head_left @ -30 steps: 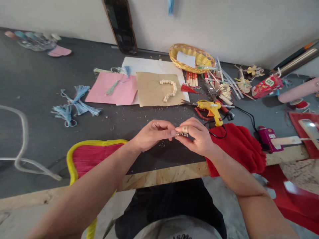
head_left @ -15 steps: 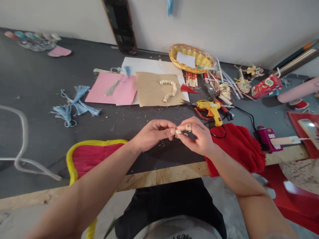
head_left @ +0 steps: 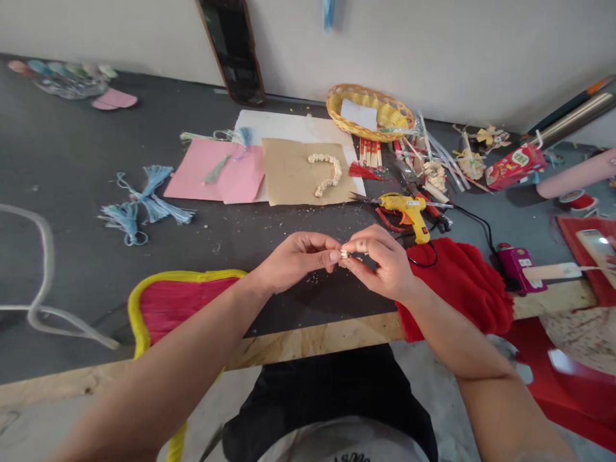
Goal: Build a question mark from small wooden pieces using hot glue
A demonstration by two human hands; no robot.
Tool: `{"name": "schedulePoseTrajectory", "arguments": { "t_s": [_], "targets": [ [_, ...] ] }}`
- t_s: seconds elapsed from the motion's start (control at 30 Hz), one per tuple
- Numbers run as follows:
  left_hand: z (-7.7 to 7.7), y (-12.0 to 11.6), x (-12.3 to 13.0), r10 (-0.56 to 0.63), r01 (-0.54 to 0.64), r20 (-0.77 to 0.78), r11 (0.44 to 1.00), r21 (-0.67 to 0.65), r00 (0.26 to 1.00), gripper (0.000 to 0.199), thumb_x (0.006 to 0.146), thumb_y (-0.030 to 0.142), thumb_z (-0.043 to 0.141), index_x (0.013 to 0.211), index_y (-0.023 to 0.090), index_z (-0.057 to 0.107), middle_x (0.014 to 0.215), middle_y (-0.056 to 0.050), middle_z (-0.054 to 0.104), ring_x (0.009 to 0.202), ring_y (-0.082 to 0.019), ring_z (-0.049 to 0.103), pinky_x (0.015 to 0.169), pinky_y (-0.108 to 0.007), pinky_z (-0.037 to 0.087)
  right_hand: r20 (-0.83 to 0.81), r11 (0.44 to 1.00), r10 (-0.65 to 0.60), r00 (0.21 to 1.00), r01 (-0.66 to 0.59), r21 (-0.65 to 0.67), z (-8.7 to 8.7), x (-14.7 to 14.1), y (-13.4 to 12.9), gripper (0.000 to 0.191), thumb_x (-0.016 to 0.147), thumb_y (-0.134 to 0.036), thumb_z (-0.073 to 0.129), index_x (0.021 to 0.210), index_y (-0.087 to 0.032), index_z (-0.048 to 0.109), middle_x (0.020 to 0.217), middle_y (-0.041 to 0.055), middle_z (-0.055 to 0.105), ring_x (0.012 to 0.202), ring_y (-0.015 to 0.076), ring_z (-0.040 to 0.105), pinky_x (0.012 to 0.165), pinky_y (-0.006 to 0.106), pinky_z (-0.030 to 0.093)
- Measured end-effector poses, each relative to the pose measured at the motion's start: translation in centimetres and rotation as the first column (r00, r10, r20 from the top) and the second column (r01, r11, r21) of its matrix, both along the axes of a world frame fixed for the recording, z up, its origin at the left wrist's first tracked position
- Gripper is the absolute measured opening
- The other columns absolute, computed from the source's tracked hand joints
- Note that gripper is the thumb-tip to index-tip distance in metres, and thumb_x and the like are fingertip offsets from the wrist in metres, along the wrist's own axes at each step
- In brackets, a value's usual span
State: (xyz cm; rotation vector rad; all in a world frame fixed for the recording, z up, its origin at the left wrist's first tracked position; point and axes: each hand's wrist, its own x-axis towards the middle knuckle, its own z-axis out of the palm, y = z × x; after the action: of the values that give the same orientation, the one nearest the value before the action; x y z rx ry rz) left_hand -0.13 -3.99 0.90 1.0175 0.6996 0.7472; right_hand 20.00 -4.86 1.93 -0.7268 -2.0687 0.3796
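A: What dominates the workspace?
B: A dark grey tabletop [head_left: 86,141], edged in pale grained wood, running up to a whitish wall [head_left: 144,38].

A: And the largest items on it?
B: A flat white rectangular sheet [head_left: 289,125], overlapped by a pink paper sheet [head_left: 185,170] on the left and a square of brown paper [head_left: 289,176] at its middle. A bunched, fluffy red cloth [head_left: 455,282] lies at the table's near edge, beside the person's right forearm.

A: Next in size?
B: An oval yellow wicker basket [head_left: 392,117] near the wall, with a folded white paper inside.

A: The hands?
B: At centre, the left hand [head_left: 301,260] and right hand [head_left: 382,263] meet, each pinching with thumb and forefinger.

A: Smaller still?
B: A yellow glue gun [head_left: 409,208] lies just beyond the red cloth; a hook-shaped row of cream-coloured bits [head_left: 337,171] rests on the brown paper.

A: And smallest?
B: A tiny cream-coloured piece [head_left: 343,255], gripped between both hands' fingertips above the tabletop, its full shape hidden by the fingers.
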Motion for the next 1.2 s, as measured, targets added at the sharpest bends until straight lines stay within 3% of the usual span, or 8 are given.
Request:
{"name": "schedulePoseTrajectory", "arguments": {
  "t_s": [0.57,0.83,1.2],
  "targets": [
    [-0.07,-0.02,0.01,-0.003,0.003,-0.022,1.000,-0.006,1.000,0.030,0.073,0.042,0.082,0.081,0.013,0.077,0.065,-0.002,0.066,0.063,-0.010,0.056,0.061,-0.021,0.043,-0.013,0.999,0.007,1.000,-0.007,-0.033,-0.32,0.06,-0.07,0.020,0.087,-0.019,0.067,0.107,-0.022,0.064,0.096,0.0062,0.068,0.087,0.0178,0.065,0.077,0.035,0.058],
    [-0.05,0.07,0.17,0.040,-0.041,-0.020,0.999,-0.031,0.999,0.029,0.070,0.039,0.084,0.080,0.013,0.076,0.067,-0.002,0.067,0.062,-0.010,0.056,0.061,-0.022,0.044,0.037,0.999,-0.023,0.999,0.022,0.036,-0.12,0.09,0.11,0.019,0.084,-0.015,0.067,0.102,-0.021,0.063,0.091,0.0060,0.067,0.083,0.0183,0.063,0.076,0.037,0.057],
    [0.01,0.14,0.05,0.015,-0.016,-0.047,1.000,-0.025,0.999,0.026,0.072,0.038,0.082,0.079,0.013,0.076,0.066,-0.001,0.066,0.062,-0.009,0.055,0.061,-0.020,0.042,0.062,0.997,-0.013,0.998,0.009,0.075,-0.02,-0.10,0.26,0.015,0.086,-0.015,0.065,0.099,-0.021,0.063,0.090,0.0050,0.068,0.081,0.0172,0.063,0.073,0.035,0.057]
  ]
}}
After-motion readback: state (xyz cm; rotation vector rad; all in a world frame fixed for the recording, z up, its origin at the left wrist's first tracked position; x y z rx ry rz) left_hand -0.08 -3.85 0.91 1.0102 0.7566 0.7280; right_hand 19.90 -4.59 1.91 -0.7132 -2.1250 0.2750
